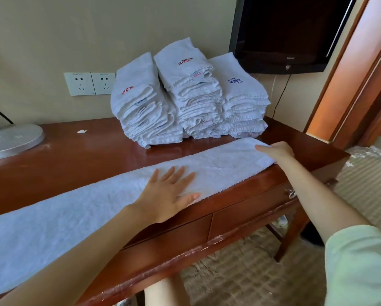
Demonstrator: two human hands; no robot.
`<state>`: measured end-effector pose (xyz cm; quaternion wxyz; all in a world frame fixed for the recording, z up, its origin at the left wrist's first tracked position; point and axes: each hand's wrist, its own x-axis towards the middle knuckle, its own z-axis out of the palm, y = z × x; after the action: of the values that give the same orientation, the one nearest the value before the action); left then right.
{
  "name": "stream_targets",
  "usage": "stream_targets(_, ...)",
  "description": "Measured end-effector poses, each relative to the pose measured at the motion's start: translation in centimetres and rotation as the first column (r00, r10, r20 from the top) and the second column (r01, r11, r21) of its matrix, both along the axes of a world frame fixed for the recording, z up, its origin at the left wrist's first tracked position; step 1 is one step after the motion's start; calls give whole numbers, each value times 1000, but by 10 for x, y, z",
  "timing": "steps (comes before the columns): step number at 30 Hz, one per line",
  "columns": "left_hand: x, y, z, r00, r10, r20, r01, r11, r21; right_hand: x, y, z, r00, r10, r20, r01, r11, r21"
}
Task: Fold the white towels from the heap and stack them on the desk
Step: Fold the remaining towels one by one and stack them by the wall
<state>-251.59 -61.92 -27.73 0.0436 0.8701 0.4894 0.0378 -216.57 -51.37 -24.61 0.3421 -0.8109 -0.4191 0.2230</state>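
A long white towel (92, 202), folded into a strip, lies along the front of the wooden desk (79, 155). My left hand (167, 195) presses flat on its middle with fingers spread. At the towel's right end my right hand (275, 151) holds the end, its fingers over the edge. Behind the strip stand three stacks of folded white towels: a left stack (141, 107), a taller middle stack (196, 91) and a right stack (244, 100).
A metal lamp base (10, 140) stands at the desk's left. Two wall sockets (90, 83) sit behind the stacks. A dark television (291, 32) hangs at the upper right, next to a wooden door frame (350, 85). A small white scrap (82, 131) lies on the desk.
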Motion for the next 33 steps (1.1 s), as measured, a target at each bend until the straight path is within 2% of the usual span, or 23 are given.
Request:
stream_targets(1,-2,-2,0,1000,21,-4,-21,1000,-1,5,1,-1,999,-8,-48,9,1000,16)
stream_targets(4,-6,-13,-1,996,88,-31,-88,996,2,9,-4,-7,947,27,-320,5,995,99)
stream_targets(8,-35,-31,-2,977,212,-4,-212,977,16,10,-13,-12,846,107,-522,-17,984,175)
stream_targets(11,-69,-43,-3,963,267,-31,-266,964,25,-3,-9,0,813,193,-549,-74,970,231)
stream_targets(12,-79,-47,-2,959,283,-26,-283,959,15,-10,-6,1,808,186,-559,-38,963,266)
stream_targets(13,-88,-51,-1,953,301,-20,-301,954,3,-16,-5,-3,828,146,-542,20,957,288)
stream_targets(15,-106,-58,0,937,349,-4,-349,937,-13,-36,-13,-15,910,15,-414,131,938,322)
stream_targets(16,-116,-61,0,927,374,11,-374,927,-21,-47,-17,-21,918,-74,-390,219,913,344)
stream_targets(18,-135,-69,-1,915,403,26,-403,915,-29,-67,-20,-28,871,-142,-471,365,828,425)
stream_targets(20,-149,-79,1,907,400,134,-395,916,-66,-94,-26,-18,851,-140,-506,422,756,501)
stream_targets(21,-154,-87,4,870,412,271,-392,911,-128,-109,-30,-10,882,-131,-452,395,728,561)
stream_targets(22,-158,-93,7,782,439,443,-383,899,-215,-126,-34,-4,920,-107,-377,338,702,627)
stream_targets(23,-160,-98,12,651,472,595,-358,881,-309,-146,-41,3,953,-67,-296,262,675,690)
stream_targets(25,-167,-102,19,313,520,795,-226,854,-469,-190,-59,19,988,23,-150,106,603,790)
stream_targets(27,-175,-100,23,-41,583,812,-43,811,-584,-239,-81,30,990,140,-14,-62,523,850)
stream_targets(28,-177,-102,24,-162,617,770,35,784,-620,-265,-94,33,976,206,67,-162,487,858)
stream_targets(29,-178,-105,26,-258,650,715,99,754,-650,-291,-108,33,953,254,165,-268,449,853)
stream_targets(31,-182,-113,28,-386,688,615,180,710,-681,-344,-138,24,881,290,374,-465,386,797)
stream_targets(33,-190,-123,30,-413,674,613,195,723,-663,-392,-171,5,761,354,544,-646,328,690)
